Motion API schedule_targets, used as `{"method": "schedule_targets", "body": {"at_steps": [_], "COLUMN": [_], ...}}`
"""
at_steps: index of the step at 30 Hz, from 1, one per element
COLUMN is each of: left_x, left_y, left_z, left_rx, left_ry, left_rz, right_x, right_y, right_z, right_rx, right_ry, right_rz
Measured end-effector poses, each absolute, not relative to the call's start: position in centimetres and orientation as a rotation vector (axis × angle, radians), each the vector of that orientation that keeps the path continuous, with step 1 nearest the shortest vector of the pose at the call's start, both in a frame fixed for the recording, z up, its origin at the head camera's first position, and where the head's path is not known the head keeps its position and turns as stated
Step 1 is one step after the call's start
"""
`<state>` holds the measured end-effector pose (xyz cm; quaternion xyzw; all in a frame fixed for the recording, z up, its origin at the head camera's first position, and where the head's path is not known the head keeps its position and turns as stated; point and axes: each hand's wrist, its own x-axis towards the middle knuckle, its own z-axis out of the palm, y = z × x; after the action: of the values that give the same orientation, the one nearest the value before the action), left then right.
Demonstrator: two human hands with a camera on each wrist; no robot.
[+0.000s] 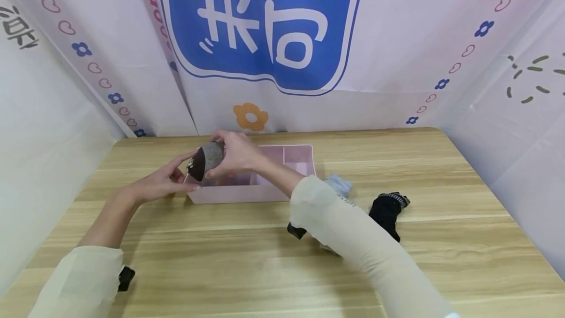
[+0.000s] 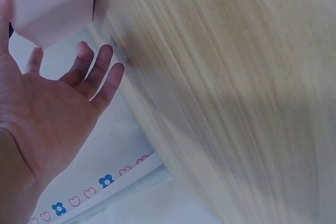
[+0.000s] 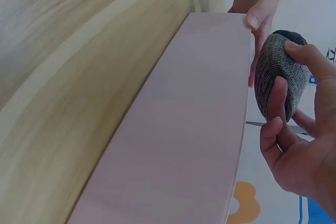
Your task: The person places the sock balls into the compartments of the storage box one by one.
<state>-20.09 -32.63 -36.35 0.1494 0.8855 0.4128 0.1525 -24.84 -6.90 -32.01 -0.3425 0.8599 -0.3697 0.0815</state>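
Note:
My right hand (image 1: 238,153) pinches a rolled-up sock (image 1: 214,155) between thumb and fingers, over the left end of a pink divided box (image 1: 247,194). The sock is grey ribbed knit with a dark part; in the right wrist view the bundle (image 3: 278,72) is beside the box's upper edge. At the box's left end is my left hand (image 1: 161,180), its thumb at the front rim and its index finger reaching up close to the sock. In the left wrist view, the left hand's (image 2: 52,103) fingers are spread and loosely bent near the box wall (image 2: 52,3).
Right of the box lies a pale bluish see-through item (image 1: 339,184), partly behind the right sleeve. Farther right is a crumpled black sock (image 1: 386,212) with a patterned cuff. The wooden table (image 1: 212,264) meets printed cloth walls (image 1: 375,107) at the back and sides.

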Motion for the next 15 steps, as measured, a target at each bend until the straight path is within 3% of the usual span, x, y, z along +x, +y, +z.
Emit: {"method": "schedule_targets", "body": {"at_steps": [15], "left_x": [-20.2], "left_y": [-32.6], "left_z": [-36.4], "left_rx": [0.406], "left_ry": [2.558], "left_rz": [1.143], "right_x": [-25.1], "right_y": [-7.9], "right_z": [-33.9], "right_rx": [-0.969], "right_ry": [2.667], "right_rz": [-1.087]}}
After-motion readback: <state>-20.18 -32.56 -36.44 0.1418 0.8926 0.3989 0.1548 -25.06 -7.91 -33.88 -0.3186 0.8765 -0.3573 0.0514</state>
